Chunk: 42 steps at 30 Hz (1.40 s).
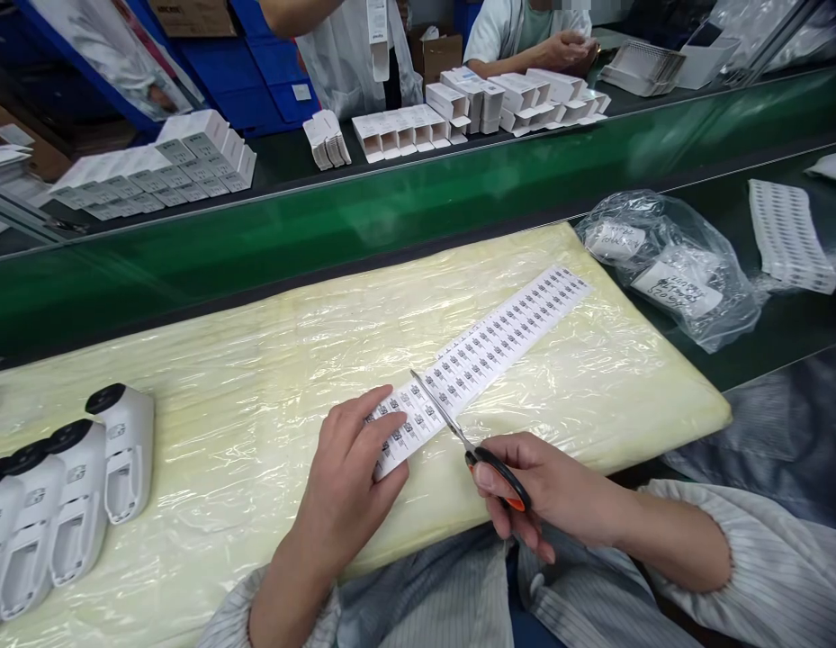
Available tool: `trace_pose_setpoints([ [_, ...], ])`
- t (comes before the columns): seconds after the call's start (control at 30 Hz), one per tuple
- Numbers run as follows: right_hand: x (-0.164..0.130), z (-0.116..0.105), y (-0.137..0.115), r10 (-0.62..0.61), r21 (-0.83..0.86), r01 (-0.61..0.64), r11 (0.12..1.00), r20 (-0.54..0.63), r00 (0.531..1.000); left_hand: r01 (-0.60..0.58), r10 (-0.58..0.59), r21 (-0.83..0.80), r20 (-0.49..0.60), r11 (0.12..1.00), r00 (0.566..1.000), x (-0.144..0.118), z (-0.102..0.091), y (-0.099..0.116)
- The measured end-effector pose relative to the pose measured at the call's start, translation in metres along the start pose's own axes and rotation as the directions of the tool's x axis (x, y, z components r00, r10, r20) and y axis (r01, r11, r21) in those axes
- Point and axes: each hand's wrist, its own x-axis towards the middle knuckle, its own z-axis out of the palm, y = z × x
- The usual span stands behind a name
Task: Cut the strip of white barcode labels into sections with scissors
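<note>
A long strip of small barcode labels (505, 328) lies diagonally on a yellow foam pad wrapped in plastic film (256, 360). My left hand (350, 477) presses the near end of the strip flat against the pad. My right hand (532, 490) grips black scissors with orange handles (458, 432). Their blades cross the strip just beyond my left fingers.
Several white devices with black round ends (67, 513) lie in a row at the pad's left. A clear bag with label rolls (667, 265) and another label sheet (788, 238) sit at right. Beyond a green conveyor belt (391, 207) stand white boxes (458, 112) and other people.
</note>
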Motion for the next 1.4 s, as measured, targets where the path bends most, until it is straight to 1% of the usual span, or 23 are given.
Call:
trace_pose_setpoints([
  [0.1, 0.000, 0.005, -0.001, -0.130, 0.105, 0.129, 0.986, 0.001, 0.991, -0.079, 0.078, -0.015, -0.050, 0.997, 0.996, -0.002, -0.008, 0.013],
  [0.17, 0.000, 0.009, -0.003, -0.218, 0.209, 0.214, 0.954, -0.003, 0.976, -0.128, 0.125, -0.036, -0.064, 0.991, 0.990, -0.004, -0.012, 0.026],
  [0.27, 0.000, 0.015, -0.007, -0.268, 0.311, 0.269, 0.912, -0.046, 0.962, -0.172, 0.169, -0.048, -0.049, 0.984, 0.984, -0.006, -0.015, 0.042],
  [0.4, 0.001, 0.016, -0.009, -0.241, 0.264, 0.283, 0.922, -0.179, 0.954, -0.178, 0.177, -0.009, -0.031, 0.984, 0.984, -0.007, -0.012, 0.048],
  [0.5, -0.001, 0.013, -0.010, -0.255, 0.214, 0.298, 0.931, -0.204, 0.945, -0.175, 0.175, 0.006, 0.013, 0.985, 0.984, -0.005, -0.009, 0.047],
  [0.57, -0.004, 0.005, -0.014, -0.287, 0.159, 0.330, 0.930, -0.245, 0.926, -0.161, 0.161, 0.016, 0.019, 0.987, 0.987, -0.004, -0.009, 0.045],
  [0.6, -0.006, -0.001, -0.018, -0.314, 0.112, 0.357, 0.927, -0.286, 0.905, -0.153, 0.153, 0.018, 0.010, 0.988, 0.988, -0.004, -0.009, 0.043],
  [0.63, -0.009, -0.010, -0.024, -0.350, 0.050, 0.388, 0.920, -0.338, 0.873, -0.142, 0.142, 0.019, 0.000, 0.990, 0.990, -0.005, -0.010, 0.040],
  [0.67, -0.011, -0.021, -0.030, -0.398, -0.028, 0.422, 0.906, -0.397, 0.827, -0.123, 0.123, 0.017, -0.010, 0.992, 0.992, -0.007, -0.012, 0.035],
  [0.7, -0.014, -0.035, -0.038, -0.452, -0.117, 0.453, 0.884, -0.462, 0.763, -0.097, 0.097, 0.015, -0.016, 0.995, 0.995, -0.009, -0.014, 0.029],
  [0.77, -0.019, -0.067, -0.056, -0.552, -0.297, 0.476, 0.828, -0.587, 0.592, -0.037, 0.037, 0.026, -0.004, 0.999, 0.999, -0.015, -0.018, 0.016],
  [0.8, -0.021, -0.084, -0.066, -0.580, -0.370, 0.462, 0.806, -0.645, 0.497, -0.011, 0.010, 0.042, 0.008, 0.999, 1.000, -0.019, -0.019, 0.008],
  [0.83, -0.022, -0.102, -0.074, -0.592, -0.422, 0.433, 0.797, -0.690, 0.416, 0.009, -0.011, 0.062, 0.024, 0.998, 1.000, -0.022, -0.020, 0.001],
  [0.87, -0.022, -0.118, -0.082, -0.592, -0.456, 0.398, 0.796, -0.724, 0.354, 0.027, -0.031, 0.085, 0.037, 0.996, 0.999, -0.025, -0.019, -0.006],
  [0.9, -0.021, -0.133, -0.088, -0.586, -0.478, 0.362, 0.800, -0.750, 0.306, 0.042, -0.047, 0.103, 0.050, 0.994, 0.998, -0.027, -0.018, -0.012],
  [0.93, -0.018, -0.146, -0.094, -0.580, -0.491, 0.331, 0.806, -0.766, 0.276, 0.053, -0.060, 0.113, 0.060, 0.992, 0.996, -0.028, -0.016, -0.016],
  [1.0, -0.011, -0.166, -0.100, -0.573, -0.510, 0.278, 0.814, -0.784, 0.239, 0.035, -0.042, 0.112, 0.062, 0.993, 0.997, -0.027, -0.012, -0.021],
  [1.1, 0.001, -0.182, -0.101, -0.582, -0.548, 0.199, 0.812, -0.783, 0.219, -0.047, 0.042, 0.097, 0.052, 0.994, 0.998, -0.022, -0.006, -0.023],
  [1.17, 0.008, -0.186, -0.099, -0.596, -0.580, 0.137, 0.803, -0.776, 0.206, -0.065, 0.061, 0.092, 0.046, 0.994, 0.997, -0.019, -0.004, -0.023],
  [1.27, 0.012, -0.187, -0.098, -0.621, -0.624, 0.043, 0.781, -0.766, 0.166, -0.075, 0.072, 0.092, 0.039, 0.993, 0.997, -0.016, -0.004, -0.023],
  [1.33, 0.008, -0.183, -0.099, -0.641, -0.646, 0.002, 0.763, -0.757, 0.127, -0.083, 0.080, 0.098, 0.037, 0.992, 0.996, -0.015, -0.003, -0.023],
  [1.4, -0.001, -0.173, -0.098, -0.667, -0.670, -0.021, 0.742, -0.742, 0.070, -0.080, 0.076, 0.107, 0.039, 0.991, 0.996, -0.015, -0.003, -0.022],
])
